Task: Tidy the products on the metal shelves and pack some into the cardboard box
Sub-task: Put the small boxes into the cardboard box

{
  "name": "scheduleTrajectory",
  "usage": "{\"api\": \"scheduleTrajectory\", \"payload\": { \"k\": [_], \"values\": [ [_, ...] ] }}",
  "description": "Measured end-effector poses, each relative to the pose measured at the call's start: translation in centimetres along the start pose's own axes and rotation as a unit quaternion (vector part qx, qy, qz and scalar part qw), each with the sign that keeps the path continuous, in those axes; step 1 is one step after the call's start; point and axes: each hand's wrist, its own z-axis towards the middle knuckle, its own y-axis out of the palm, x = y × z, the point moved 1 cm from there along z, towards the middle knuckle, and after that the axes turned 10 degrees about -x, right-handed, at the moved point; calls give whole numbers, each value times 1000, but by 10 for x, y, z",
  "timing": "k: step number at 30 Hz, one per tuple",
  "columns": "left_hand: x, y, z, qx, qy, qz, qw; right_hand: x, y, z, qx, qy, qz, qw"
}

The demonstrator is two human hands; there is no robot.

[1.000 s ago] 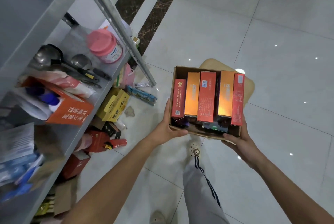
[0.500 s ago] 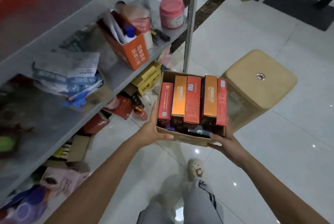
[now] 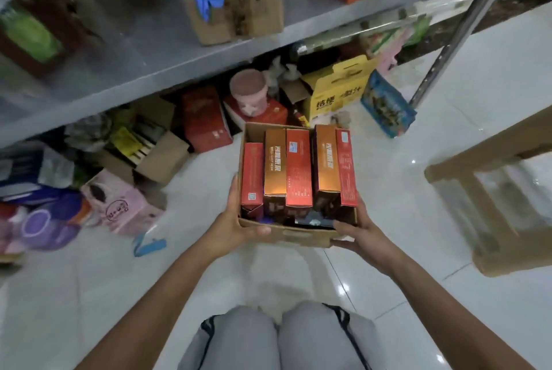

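The view has swung square to the shelf (image 3: 167, 49) and dropped low, box (image 3: 298, 234) carried along! At nine o'clock, packets (image 3: 119, 205) on the floor (image 3: 209, 274) lie unsorted; left hand (image 3: 236, 220) grips the box's near-left corner, cartons (image 3: 298, 169) fill it at centre, right hand (image 3: 367, 235) clasps the near-right corner.

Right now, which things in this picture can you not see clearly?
Head view only.
1. Hidden by the upright cartons: bottom of the cardboard box.
2. Grip of left hand and right hand: fingers mostly hidden behind the box.
3. Blurred by motion: goods on the shelf, upper left.
4. Cut off by the right edge: stool.
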Motion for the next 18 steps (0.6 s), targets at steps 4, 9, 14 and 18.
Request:
{"api": "scheduleTrajectory", "payload": {
  "k": [4, 9, 14, 18],
  "values": [
    [-79, -1, -4, 49, 21, 1, 999, 57, 8, 50, -36, -18, -37, 998],
    [-159, 1, -1, 107, 20, -9, 994, 115, 10, 108, -92, -26, -81, 992],
    [-212, 13, 0, 144, 12, -28, 989, 155, 12, 139, -141, -37, -103, 984],
    [-236, 20, -4, 162, -1, -43, 986, 163, 19, 152, -161, -68, -151, 973]
  ]
}}
